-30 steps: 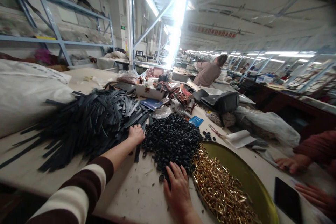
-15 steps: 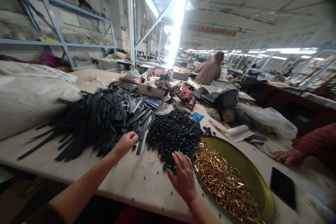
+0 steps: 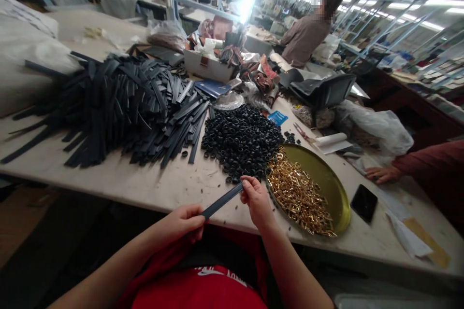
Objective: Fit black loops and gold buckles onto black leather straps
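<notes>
Left hand (image 3: 186,222) and right hand (image 3: 256,199) pinch 1 dark strip (image 3: 224,201), 1 end each. Probably light, bendy; best held by ends.

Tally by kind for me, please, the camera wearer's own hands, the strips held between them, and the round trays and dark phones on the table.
Left hand and right hand: 2
Black strip between them: 1
Round tray: 1
Dark phone: 1
Total: 5

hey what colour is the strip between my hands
The strip looks greyish black, best in the head view.
</notes>
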Tool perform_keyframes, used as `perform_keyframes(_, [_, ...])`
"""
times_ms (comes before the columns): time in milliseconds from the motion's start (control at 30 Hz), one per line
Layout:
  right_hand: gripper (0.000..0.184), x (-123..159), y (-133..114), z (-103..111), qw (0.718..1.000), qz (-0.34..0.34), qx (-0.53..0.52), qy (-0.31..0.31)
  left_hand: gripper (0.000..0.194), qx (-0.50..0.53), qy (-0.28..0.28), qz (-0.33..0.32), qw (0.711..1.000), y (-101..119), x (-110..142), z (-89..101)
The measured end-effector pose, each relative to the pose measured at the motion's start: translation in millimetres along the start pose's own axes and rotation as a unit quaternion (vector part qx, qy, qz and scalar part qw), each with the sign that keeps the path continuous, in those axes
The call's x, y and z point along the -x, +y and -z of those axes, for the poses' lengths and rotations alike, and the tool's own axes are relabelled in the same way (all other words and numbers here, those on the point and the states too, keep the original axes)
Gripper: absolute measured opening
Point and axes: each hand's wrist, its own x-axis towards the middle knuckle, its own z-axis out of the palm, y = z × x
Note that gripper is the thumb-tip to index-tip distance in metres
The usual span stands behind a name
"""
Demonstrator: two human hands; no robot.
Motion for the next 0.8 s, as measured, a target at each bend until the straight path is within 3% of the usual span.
perform_keyframes(167, [0.028,0,2,18,0.998,0.019,0.029,0.061,0.026,0.012,0.07,0.004,0.997,-3,-8,12.0])
perform_keyframes(267, [0.027,6,5,26,0.995,0.006,0.071,0.064,0.022,-0.038,0.057,-0.002,0.998,-3,-7,20.2])
perform_keyframes(333, [0.026,13,7,22,0.992,0.013,0.119,0.034,0.02,-0.087,-0.005,0.001,0.996,-1,-9,18.7])
perform_keyframes(400, [0.025,19,10,12,0.986,0.018,0.16,-0.033,0.021,-0.103,-0.059,0.01,0.993,3,-13,12.1])
perform_keyframes(467, [0.025,21,11,1,0.974,0.027,0.201,-0.103,0.023,-0.088,-0.052,0.018,0.995,6,-21,3.8])
perform_keyframes(533, [0.025,15,9,-5,0.948,0.085,0.285,-0.109,0.024,-0.064,0.005,0.016,0.998,8,-28,-2.4])
perform_keyframes(600, [0.023,2,5,-6,0.886,0.179,0.421,-0.074,0.022,-0.024,0.057,0.018,0.998,8,-32,-5.2])
perform_keyframes(667, [0.018,-14,0,-6,0.787,0.244,0.563,-0.062,0.019,0.023,0.083,0.021,0.996,7,-34,-5.3])
perform_keyframes(733, [0.015,-26,-2,-8,0.685,0.263,0.674,-0.08,0.018,0.061,0.086,0.018,0.994,6,-33,-4.6])
perform_keyframes(800, [0.014,-33,-1,-12,0.606,0.277,0.74,-0.093,0.018,0.089,0.088,0.017,0.992,5,-30,-4.3])
